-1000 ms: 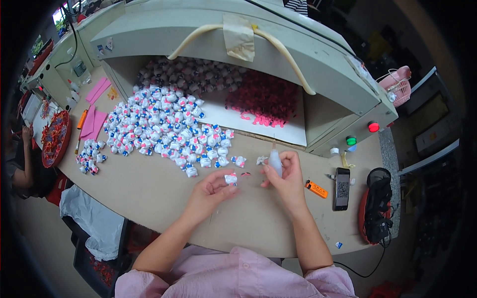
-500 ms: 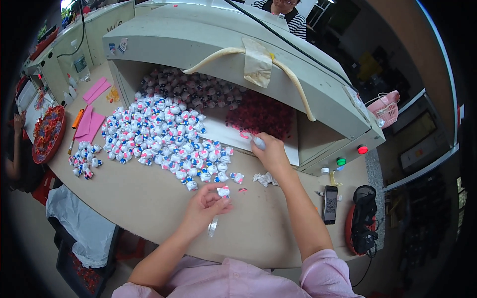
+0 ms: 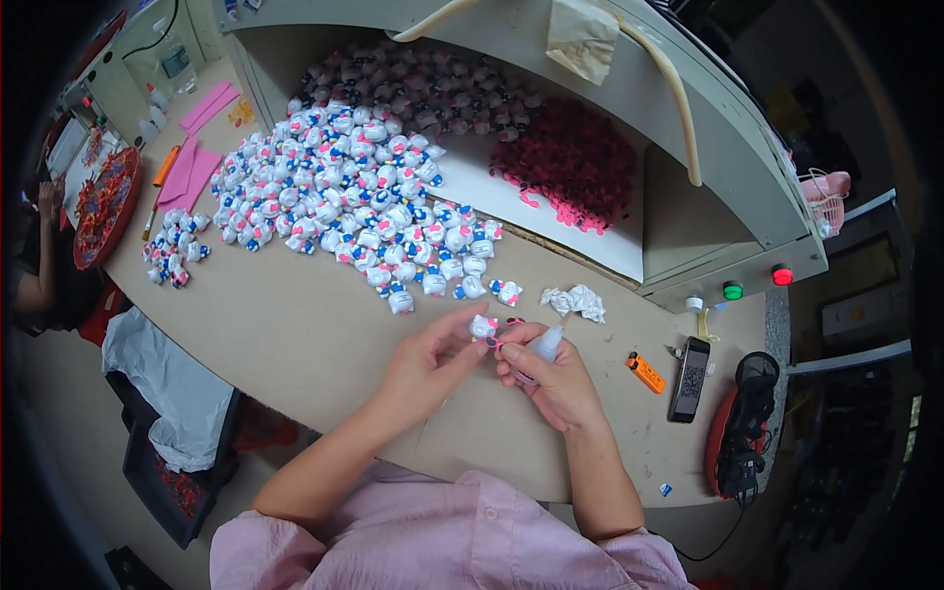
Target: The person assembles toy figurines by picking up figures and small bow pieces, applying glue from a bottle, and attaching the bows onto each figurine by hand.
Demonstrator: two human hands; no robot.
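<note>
My left hand (image 3: 428, 352) pinches a small white cat-like figurine (image 3: 483, 326) with pink and blue spots between thumb and fingers. Close against it, my right hand (image 3: 562, 382) holds a small translucent squeeze bottle (image 3: 547, 343) with a thin nozzle pointing up and away. The same hand's thumb and forefinger pinch a tiny pink piece with dark ovals, like toy sunglasses (image 3: 494, 342), at the figurine's front. Whether they touch is too small to tell. Another such pink piece (image 3: 514, 322) lies just beyond my fingertips. A large heap of figurines (image 3: 334, 187) spreads over the table beyond.
Under the grey machine hood (image 3: 728, 108) lie more figurines and a pile of pink pieces (image 3: 570, 162) on a white sheet. Crumpled tissue (image 3: 575, 302), an orange lighter (image 3: 645, 374) and a phone (image 3: 689, 381) are to the right. Pink cloths (image 3: 189, 177) lie far left.
My right hand has come back from the pink pile under the hood to my left hand, bringing the bottle and a pink piece. The view has shifted, bringing the orange lighter into sight.
</note>
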